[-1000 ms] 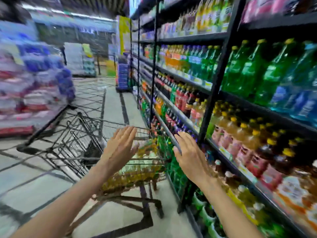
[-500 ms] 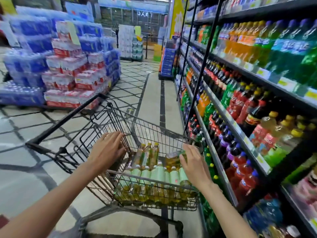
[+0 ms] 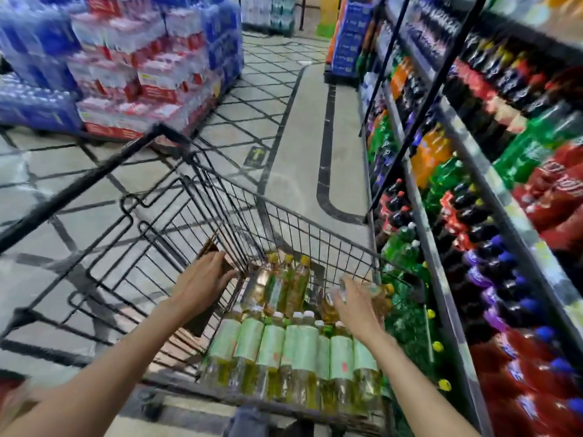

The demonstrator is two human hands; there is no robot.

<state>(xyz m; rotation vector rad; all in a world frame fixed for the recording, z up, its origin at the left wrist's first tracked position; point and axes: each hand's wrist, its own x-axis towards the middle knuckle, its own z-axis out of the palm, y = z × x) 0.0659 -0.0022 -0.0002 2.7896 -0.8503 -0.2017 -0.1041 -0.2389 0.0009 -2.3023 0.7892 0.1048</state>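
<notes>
Head view | yellow-capped amber plastic bottle (image 3: 378, 290) gripped by right hand (image 3: 356, 305) | black wire cart (image 3: 315, 217) rim held by left hand (image 3: 202, 283) | judged early: green-labelled bottles (image 3: 284, 345) left

Black wire shopping cart (image 3: 315, 228), green-labelled bottles (image 3: 274, 351) in a row inside, amber bottles (image 3: 284, 285) lying behind them

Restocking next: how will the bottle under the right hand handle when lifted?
The bottle looks full of amber liquid, so probably heavy for its size. It lies sideways, so it may roll if released. Its smooth plastic could slip.
</notes>
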